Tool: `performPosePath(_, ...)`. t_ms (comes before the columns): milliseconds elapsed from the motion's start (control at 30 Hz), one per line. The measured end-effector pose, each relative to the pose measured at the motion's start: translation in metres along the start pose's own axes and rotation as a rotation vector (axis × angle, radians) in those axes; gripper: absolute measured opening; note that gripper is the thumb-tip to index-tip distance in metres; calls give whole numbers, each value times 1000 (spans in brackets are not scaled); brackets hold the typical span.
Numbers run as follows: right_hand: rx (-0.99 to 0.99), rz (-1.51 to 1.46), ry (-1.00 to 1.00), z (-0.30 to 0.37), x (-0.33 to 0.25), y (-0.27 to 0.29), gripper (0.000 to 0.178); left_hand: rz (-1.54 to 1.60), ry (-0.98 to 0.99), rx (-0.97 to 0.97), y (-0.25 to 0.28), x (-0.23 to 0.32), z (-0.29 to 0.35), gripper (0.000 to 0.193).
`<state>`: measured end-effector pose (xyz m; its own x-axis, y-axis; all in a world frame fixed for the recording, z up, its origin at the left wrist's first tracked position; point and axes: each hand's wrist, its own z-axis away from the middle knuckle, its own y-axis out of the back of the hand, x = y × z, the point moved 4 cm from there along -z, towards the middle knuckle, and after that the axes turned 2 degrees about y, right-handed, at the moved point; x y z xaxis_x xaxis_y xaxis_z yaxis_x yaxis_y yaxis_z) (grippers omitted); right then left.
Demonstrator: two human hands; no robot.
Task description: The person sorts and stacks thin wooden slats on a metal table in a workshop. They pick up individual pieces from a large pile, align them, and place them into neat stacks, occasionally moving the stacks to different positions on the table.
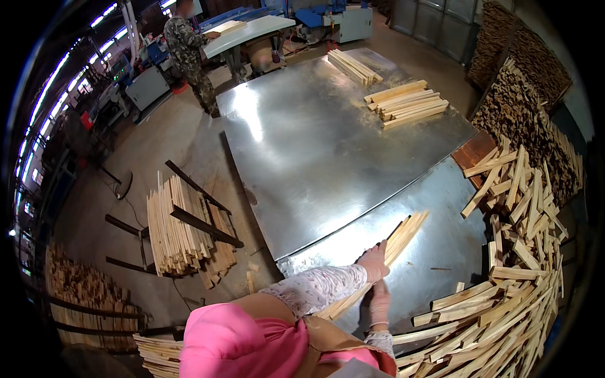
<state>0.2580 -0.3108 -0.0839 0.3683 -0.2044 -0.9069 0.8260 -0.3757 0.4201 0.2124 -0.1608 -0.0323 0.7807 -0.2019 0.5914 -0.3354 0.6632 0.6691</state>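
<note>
Head view: a workshop seen from above, with the person's pink clothing (233, 340) at the lower edge.
Far-left stack: many short wooden sticks (94, 302) packed close together behind dark bars.
Machine: a grey cabinet (148, 89) on the floor at upper left.
Low bundle: more sticks (157, 356) beside the pink clothing, partly cut off by it.
Rack: a dark metal frame (205, 225) with a leaning load of pale sticks (176, 217).
Co-worker: a person in patterned clothing (186, 57) standing near a white table (271, 26).
Big table: a shiny metal top (302, 151), with two groups of sticks toward its far right, one (353, 66) and another (409, 104).
Left hand: the hand (374, 261), in a flowered sleeve, lies over the handled sticks with its fingers bent; I cannot tell how tightly they close.
Right hand: the hand (379, 305) is just below the left one, next to the same wood; its fingertips are hidden, so its grip cannot be told.
Handled sticks: a narrow bunch (406, 234) lying slantwise over the nearer metal table (441, 208), reaching out on both sides of the left hand.
Right-hand heap: loose wood pieces (504, 302) tumbled every way.
Tall stack: wood (517, 101) piled high behind the heap.
</note>
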Motion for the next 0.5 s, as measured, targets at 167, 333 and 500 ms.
performPosePath(167, 165, -654, -87, -78, -58, 56, 59, 774, -448, -4, 77, 89, -17, 92)
performPosePath(333, 301, -323, 104, -79, -214, 103, 61, 1444, -761, -233, 128, 129, 2, 81)
performPosePath(500, 473, 386, -108, -38, -158, 88, 79, 714, -194, 153, 74, 21, -5, 86)
